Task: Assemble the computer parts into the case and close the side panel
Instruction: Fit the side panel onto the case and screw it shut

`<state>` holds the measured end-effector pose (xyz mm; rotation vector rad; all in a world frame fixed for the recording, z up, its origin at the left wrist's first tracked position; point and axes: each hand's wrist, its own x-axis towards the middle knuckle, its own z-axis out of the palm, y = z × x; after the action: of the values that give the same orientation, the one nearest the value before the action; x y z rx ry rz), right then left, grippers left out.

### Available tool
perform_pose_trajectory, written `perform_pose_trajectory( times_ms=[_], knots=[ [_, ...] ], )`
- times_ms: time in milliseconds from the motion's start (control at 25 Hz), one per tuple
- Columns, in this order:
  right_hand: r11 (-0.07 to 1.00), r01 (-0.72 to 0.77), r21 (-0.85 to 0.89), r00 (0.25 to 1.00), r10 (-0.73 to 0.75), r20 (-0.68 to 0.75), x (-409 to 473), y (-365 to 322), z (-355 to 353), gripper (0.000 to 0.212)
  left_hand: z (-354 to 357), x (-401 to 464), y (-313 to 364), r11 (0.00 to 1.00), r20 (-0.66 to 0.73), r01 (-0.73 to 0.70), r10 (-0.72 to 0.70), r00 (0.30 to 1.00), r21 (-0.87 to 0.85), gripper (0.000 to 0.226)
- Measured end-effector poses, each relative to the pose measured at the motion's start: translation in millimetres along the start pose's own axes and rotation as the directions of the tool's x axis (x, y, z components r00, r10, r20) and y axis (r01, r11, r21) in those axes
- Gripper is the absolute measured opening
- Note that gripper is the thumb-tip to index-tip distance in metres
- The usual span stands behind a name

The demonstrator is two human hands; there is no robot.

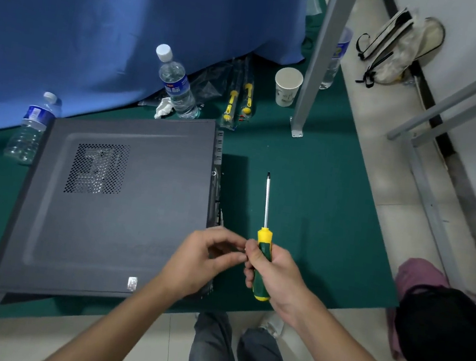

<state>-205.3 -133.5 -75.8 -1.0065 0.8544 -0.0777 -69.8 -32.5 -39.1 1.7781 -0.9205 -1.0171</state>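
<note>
nearest, the person's knees in grey trousers [237, 359] over pale floor tiles; a black bag [445, 344] with a pink cloth [418, 273] lies to the right; just above, the right hand [276, 273] has its fingers clenched round the green and yellow handle of a screwdriver [264, 235], shaft pointing away, tip over the green mat [320, 191]; the left hand [199, 260] is beside it with fingers [231, 256] curled toward the thumb, fingertips touching the right hand; whether they pinch anything i cannot tell; the left hand overlaps the near right corner of the computer case [112, 203], which lies flat on the mat with its side panel [145, 228] on top, vent grille upward; farther off, a bottle [30, 128] at its left corner, another bottle [175, 84], two packaged screwdrivers [238, 101], a paper cup [287, 86], a grey metal leg [319, 60], a blue drape [99, 25] and a pale bag [399, 47].
</note>
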Motion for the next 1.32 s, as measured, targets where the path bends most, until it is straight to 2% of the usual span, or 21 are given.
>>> perform_pose_trajectory(
  times_ms=[80, 200, 240, 280, 320, 400, 480, 560, 880, 1000, 1120, 1240, 1320],
  knots=[
    [1.000, -0.010, 0.021, 1.000, 0.009, 0.017, -7.5, 0.9, -7.0, 0.057, 8.7, -2.1, 3.4, 1.000, -0.033, -0.018, 0.018, 0.999, -0.005, 0.018],
    [0.999, -0.014, 0.041, 0.997, 0.010, 0.082, -18.0, -6.8, -16.8, 0.048, 19.0, -2.2, 12.0, 0.998, -0.044, -0.013, 0.011, 0.999, -0.061, 0.011],
    [0.999, 0.014, -0.042, 0.997, -0.011, 0.075, -21.5, -10.7, -22.5, 0.045, 19.0, -1.7, 14.1, 0.993, -0.066, 0.012, -0.020, 0.998, -0.114, 0.010],
    [0.977, 0.075, -0.200, 0.997, -0.068, 0.044, -25.0, -13.5, -30.6, 0.045, 16.7, -1.3, 15.8, 0.983, -0.102, 0.040, -0.059, 0.993, -0.179, 0.011],
    [0.902, 0.152, -0.405, 0.987, -0.161, 0.012, -29.1, -15.8, -40.2, 0.046, 12.5, -1.7, 17.0, 0.969, -0.142, 0.057, -0.093, 0.985, -0.241, 0.014],
    [0.640, 0.245, -0.728, 0.939, -0.343, 0.015, -37.0, -17.0, -60.9, 0.047, 3.1, -4.7, 17.4, 0.953, -0.192, 0.065, -0.126, 0.973, -0.295, 0.019],
    [0.430, 0.237, -0.871, 0.921, -0.384, 0.061, -45.2, -19.2, -77.0, 0.046, -1.8, -7.6, 18.2, 0.955, -0.205, 0.061, -0.124, 0.971, -0.292, 0.020],
    [0.294, 0.195, -0.936, 0.929, -0.360, 0.080, -48.1, -21.1, -84.8, 0.046, -2.0, -7.2, 18.8, 0.954, -0.215, 0.060, -0.127, 0.968, -0.295, 0.020],
    [0.105, 0.181, -0.978, 0.936, -0.325, 0.139, -46.0, -26.1, -91.0, 0.043, 0.1, -5.6, 18.0, 0.964, -0.218, 0.059, -0.118, 0.969, -0.260, 0.019],
    [0.079, 0.173, -0.982, 0.944, -0.298, 0.142, -46.0, -27.1, -93.9, 0.039, -0.9, -5.8, 18.1, 0.983, -0.219, 0.067, -0.104, 0.970, -0.169, 0.018],
    [0.034, 0.168, -0.985, 0.956, -0.248, 0.155, -46.4, -27.3, -98.3, 0.035, -4.0, -7.4, 17.2, 0.997, -0.176, 0.022, -0.009, 0.984, 0.072, 0.014],
    [-0.092, 0.167, -0.982, 0.962, -0.201, 0.183, -48.1, -27.9, -102.3, 0.030, -2.7, -14.2, 13.2, 0.942, -0.083, -0.045, 0.076, 0.994, 0.333, 0.010],
    [-0.172, 0.191, -0.966, 0.957, -0.185, 0.222, -48.8, -26.7, -100.4, 0.026, 0.8, -22.2, 8.2, 0.898, -0.045, -0.026, 0.051, 0.998, 0.439, 0.010]
  ],
)
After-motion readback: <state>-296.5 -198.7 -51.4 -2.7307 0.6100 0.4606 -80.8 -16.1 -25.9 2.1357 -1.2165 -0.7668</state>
